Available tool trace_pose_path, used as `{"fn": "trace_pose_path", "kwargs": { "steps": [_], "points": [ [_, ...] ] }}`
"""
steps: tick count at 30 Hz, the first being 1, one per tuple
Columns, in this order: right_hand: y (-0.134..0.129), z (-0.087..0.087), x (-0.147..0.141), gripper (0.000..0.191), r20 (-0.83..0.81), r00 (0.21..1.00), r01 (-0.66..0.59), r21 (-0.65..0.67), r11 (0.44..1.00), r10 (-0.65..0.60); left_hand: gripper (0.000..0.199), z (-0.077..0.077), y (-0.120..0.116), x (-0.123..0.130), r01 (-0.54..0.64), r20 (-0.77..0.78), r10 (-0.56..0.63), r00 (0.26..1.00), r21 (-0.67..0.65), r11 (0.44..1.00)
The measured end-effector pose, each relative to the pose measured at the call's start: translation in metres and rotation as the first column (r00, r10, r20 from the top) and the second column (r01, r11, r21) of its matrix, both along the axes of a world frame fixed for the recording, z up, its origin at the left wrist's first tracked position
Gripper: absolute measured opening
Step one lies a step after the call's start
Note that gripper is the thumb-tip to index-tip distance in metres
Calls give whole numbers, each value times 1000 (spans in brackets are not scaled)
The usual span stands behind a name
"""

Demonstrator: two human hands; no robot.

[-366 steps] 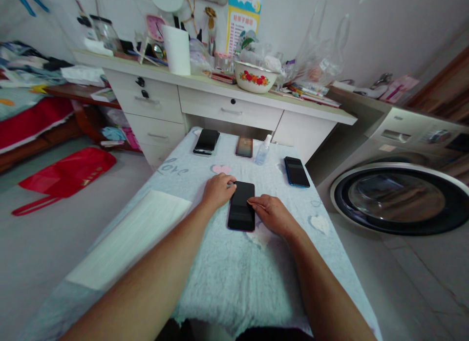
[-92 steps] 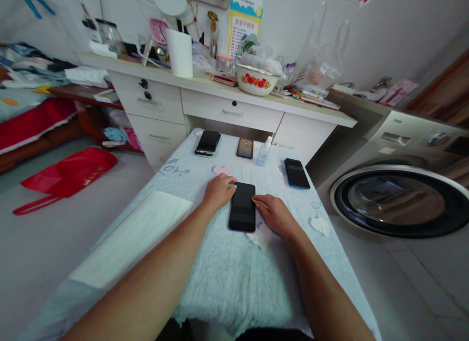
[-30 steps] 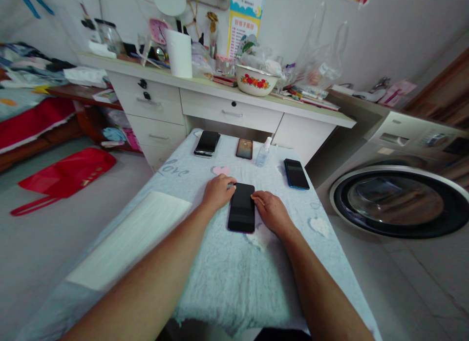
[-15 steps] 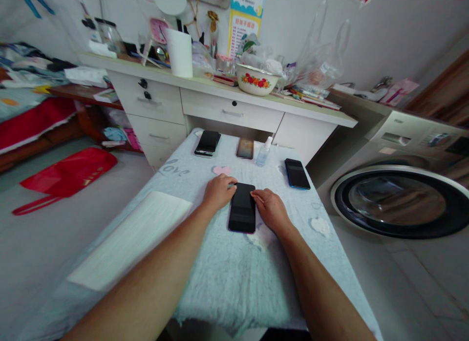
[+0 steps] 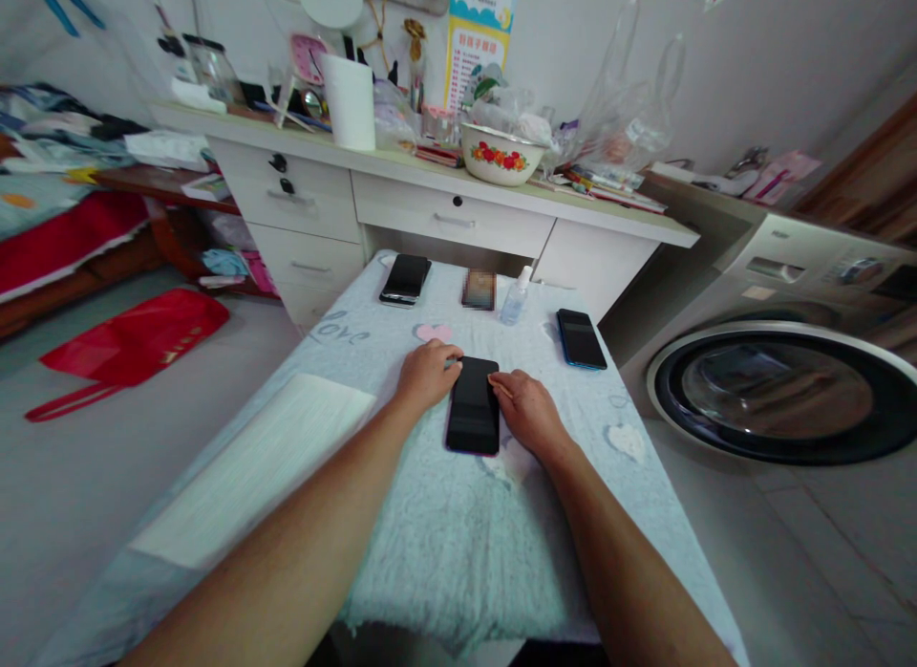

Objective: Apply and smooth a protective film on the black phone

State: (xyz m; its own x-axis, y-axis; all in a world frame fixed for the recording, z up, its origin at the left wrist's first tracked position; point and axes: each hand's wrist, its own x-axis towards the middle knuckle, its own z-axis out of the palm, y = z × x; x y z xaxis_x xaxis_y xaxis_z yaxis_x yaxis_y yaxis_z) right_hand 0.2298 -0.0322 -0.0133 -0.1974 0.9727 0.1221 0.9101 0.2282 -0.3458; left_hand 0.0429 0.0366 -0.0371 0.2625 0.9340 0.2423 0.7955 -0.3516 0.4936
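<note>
A black smartphone (image 5: 474, 407) with a pinkish edge lies face up on the cloth-covered table (image 5: 458, 543). My left hand (image 5: 428, 376) is closed at its upper left corner, with thumb and fingers gripping the edge. At the upper right edge, my right hand (image 5: 528, 407) is closed in a pinch. Something thin and pale tan shows at its fingertips, too small to name. The phone's screen is dark, with a faint reflection across it.
Behind lie more phones (image 5: 405, 280), a blurred-out card (image 5: 479, 290) and a clear spray bottle (image 5: 515, 296). Another blue-edged phone (image 5: 581, 339) is at right. A pale sheet (image 5: 262, 466) lies left. Beyond stand a cluttered desk (image 5: 422, 201) and a washing machine (image 5: 780, 352).
My right hand's fingertips have shifted very slightly left over the phone's edge. My left hand and the phone stay in place.
</note>
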Motion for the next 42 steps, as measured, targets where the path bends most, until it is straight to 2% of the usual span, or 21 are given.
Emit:
{"fn": "trace_pose_path", "kwargs": {
  "steps": [14,25,34,42],
  "points": [
    [-13,10,-1,28,-108,960,-262,-3,965,260,25,-2,2,1,-7,-23,7,1000,-2,1000],
    [-7,6,-2,29,-24,994,-103,0,995,103,25,-1,1,0,1,-8,-1,1000,4,1000],
    [-5,3,-1,29,-11,997,-83,-2,997,83,25,0,0,1,-4,-7,4,1000,-12,1000],
    [-4,2,-2,32,30,998,-47,-20,999,48,25,-5,3,0,2,-15,-2,1000,9,1000]
  ]
}}
